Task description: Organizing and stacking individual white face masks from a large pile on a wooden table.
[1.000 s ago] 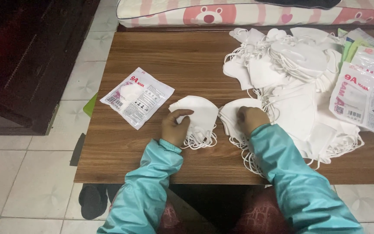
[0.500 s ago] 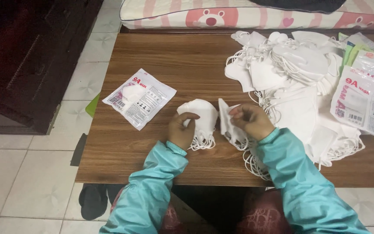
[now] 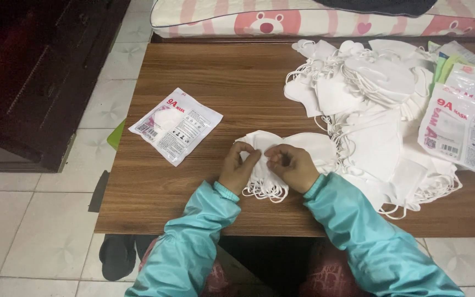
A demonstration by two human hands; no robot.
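Wooden table (image 3: 237,71) across most of view, tiled floor at 9 o'clock of it. Pink-and-white striped cushion (image 3: 314,16) past far edge, 12 o'clock. Big heap of white masks (image 3: 380,121) w/ ear loops at 2 o'clock of the hands, touching printed mask packets (image 3: 463,121) at 3 o'clock edge. Single sealed mask packet (image 3: 175,125) lying flat at 10 o'clock of hands, apart from them. Small stack of white masks (image 3: 298,148) near front-centre of table, loops hanging toward front edge. Left hand (image 3: 238,168) curled, fingers pinching stack's left side. Right hand (image 3: 295,165) just beside, fingers bent narrow, gripping same stack on top. Teal sleeves on both arms.
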